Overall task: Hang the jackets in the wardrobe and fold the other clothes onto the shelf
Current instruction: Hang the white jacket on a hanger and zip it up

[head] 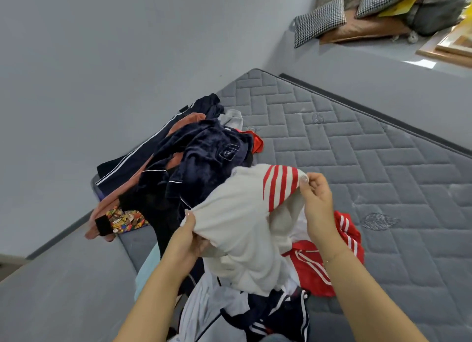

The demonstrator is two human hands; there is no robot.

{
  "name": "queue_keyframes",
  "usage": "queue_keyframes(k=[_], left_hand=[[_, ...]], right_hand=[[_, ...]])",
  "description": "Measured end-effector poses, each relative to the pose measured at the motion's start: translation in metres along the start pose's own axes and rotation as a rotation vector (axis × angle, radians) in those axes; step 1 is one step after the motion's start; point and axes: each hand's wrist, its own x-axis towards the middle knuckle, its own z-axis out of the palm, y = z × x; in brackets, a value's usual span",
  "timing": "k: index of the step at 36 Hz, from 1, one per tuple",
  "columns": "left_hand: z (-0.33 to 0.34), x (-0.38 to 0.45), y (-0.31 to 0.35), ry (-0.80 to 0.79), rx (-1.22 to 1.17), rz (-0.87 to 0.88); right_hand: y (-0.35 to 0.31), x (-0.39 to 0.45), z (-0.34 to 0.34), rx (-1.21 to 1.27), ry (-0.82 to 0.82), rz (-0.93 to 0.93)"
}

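- The left hand (pixel 190 235) and right hand (pixel 318 203) each pinch an edge of a white fleece garment with red stripes (pixel 245 214), lifted between them above the grey quilted mattress (pixel 357 142).
- Beyond the left hand lies a heap of dark navy velvet clothes (pixel 204 157).
- Under the right hand, touching the white garment, lies a red white-striped garment (pixel 314 267).
- Far beyond the right hand sit houndstooth cushions (pixel 319 22).

Grey quilted mattress (pixel 357 147) against grey wall (pixel 102 47). Houndstooth cushions (pixel 319 20) and wooden frames (pixel 454 47) on ledge, upper right.
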Motion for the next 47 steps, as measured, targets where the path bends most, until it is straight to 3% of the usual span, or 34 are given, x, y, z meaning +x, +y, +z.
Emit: queue_keyframes(k=[3,7,9,13,17,19,21,24,25,27,31,35,38,40,44,47], left_hand=[[0.003,0.001,-0.004,0.063,0.076,-0.012],[0.006,0.000,0.001,0.069,0.145,0.027],[0.011,-0.007,0.013,0.091,0.196,0.168],[0.023,-0.032,0.047,0.161,0.538,0.634],[0.035,-0.045,0.067,0.073,0.727,0.813],[0.038,-0.045,0.064,0.025,0.722,0.795],[0.035,-0.039,0.054,0.019,0.760,0.699],[0.026,-0.032,0.029,-0.006,0.877,0.379],[0.023,-0.031,0.016,-0.037,1.031,0.246],[0.016,-0.028,-0.014,-0.186,1.361,-0.036],[-0.004,-0.015,-0.068,-0.372,1.347,-0.407],[-0.014,0.012,-0.090,-0.188,1.146,-0.296],[-0.010,0.041,-0.095,-0.128,1.168,-0.193],[-0.002,0.062,-0.101,-0.134,1.182,-0.151],[0.020,0.094,-0.124,-0.159,1.178,-0.119],[0.034,0.115,-0.148,-0.204,1.233,-0.101]], right_hand=[[-0.023,0.005,0.006,-0.032,-0.005,-0.100],[-0.059,0.010,0.014,0.137,-0.079,-0.123],[-0.076,0.013,0.016,0.130,-0.107,-0.138],[-0.099,0.030,0.013,-0.047,-0.026,-0.195],[-0.096,0.054,0.003,-0.441,0.001,-0.193],[-0.082,0.055,0.002,-0.500,-0.020,-0.129],[-0.061,0.047,0.000,-0.373,-0.038,0.023],[-0.019,0.034,-0.016,-0.049,0.093,0.275],[-0.005,0.029,-0.022,-0.006,0.156,0.329],[0.025,0.018,-0.034,0.000,0.229,0.431],[0.086,-0.010,-0.049,-0.187,0.328,0.563],[0.133,-0.034,-0.074,-0.286,0.606,0.604],[0.157,-0.045,-0.094,-0.301,0.646,0.672],[0.168,-0.048,-0.104,-0.360,0.568,0.694],[0.183,-0.051,-0.115,-0.602,0.222,0.685],[0.189,-0.051,-0.115,-0.684,0.058,0.709]])
